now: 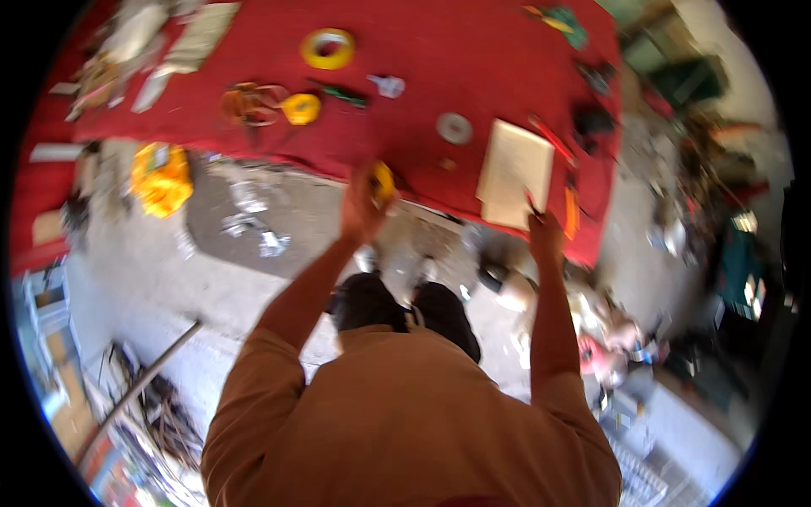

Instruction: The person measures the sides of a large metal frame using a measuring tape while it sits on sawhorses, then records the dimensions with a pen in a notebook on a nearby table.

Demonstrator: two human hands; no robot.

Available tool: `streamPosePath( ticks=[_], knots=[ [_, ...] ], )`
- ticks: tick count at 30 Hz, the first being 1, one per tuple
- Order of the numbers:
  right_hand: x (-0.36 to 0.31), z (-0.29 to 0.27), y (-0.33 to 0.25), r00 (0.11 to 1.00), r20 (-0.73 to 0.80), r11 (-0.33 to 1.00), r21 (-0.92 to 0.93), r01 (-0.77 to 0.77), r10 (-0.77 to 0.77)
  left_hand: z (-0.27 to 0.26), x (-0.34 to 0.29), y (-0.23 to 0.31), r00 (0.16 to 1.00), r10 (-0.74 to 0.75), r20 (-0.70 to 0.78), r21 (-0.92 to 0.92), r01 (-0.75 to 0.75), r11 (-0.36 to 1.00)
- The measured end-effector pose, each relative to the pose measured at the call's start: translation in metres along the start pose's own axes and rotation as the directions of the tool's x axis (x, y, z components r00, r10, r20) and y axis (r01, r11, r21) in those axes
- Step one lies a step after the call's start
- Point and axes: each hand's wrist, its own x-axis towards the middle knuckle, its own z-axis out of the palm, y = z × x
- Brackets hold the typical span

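At the near edge of the red-covered table [405, 110], my left hand [363, 207] is closed around a yellow-and-dark tape measure [383, 182], blurred by motion. My right hand [546, 235] pinches a slim red pen [530, 201], its tip over the lower part of a pale notepad [517, 169]. A red pen-like stick [553, 139] lies along the pad's upper right. Just right of that hand lies an orange-handled tool [572, 211]. Above and left of the pad is a grey disc-shaped ring [454, 128].
A yellow tape roll [328, 49], a second round yellow item [301, 108], brown straps [249, 103] and a green tool [340, 93] lie farther back. A yellow bag [161, 179] is on the left below the table edge. A long pole [144, 380] leans at lower left; clutter lines the right.
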Motion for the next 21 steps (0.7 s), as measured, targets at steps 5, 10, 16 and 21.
streamPosePath(
  ticks=[5, 10, 16, 21],
  knots=[
    [0.008, 0.014, 0.025, 0.961, -0.126, 0.947, 0.179, 0.267, -0.247, -0.098, -0.16, -0.038, 0.876, -0.482, 0.001, 0.393, 0.442, 0.806],
    [0.147, 0.076, 0.116, 0.967, 0.129, 0.96, -0.15, 0.238, -0.22, -0.189, -0.338, -0.062, 0.296, -0.894, -0.338, 0.45, 0.884, 0.123],
    [0.196, 0.073, 0.083, 0.822, -0.162, 0.78, -0.456, 0.428, -0.545, -0.152, -0.5, -0.005, -0.141, -0.862, -0.487, 0.056, 0.98, -0.192],
    [0.177, 0.068, 0.021, 0.52, -0.352, 0.625, -0.354, 0.696, -0.778, -0.023, -0.561, 0.057, -0.283, -0.88, -0.383, -0.218, 0.953, -0.212]
  ],
)
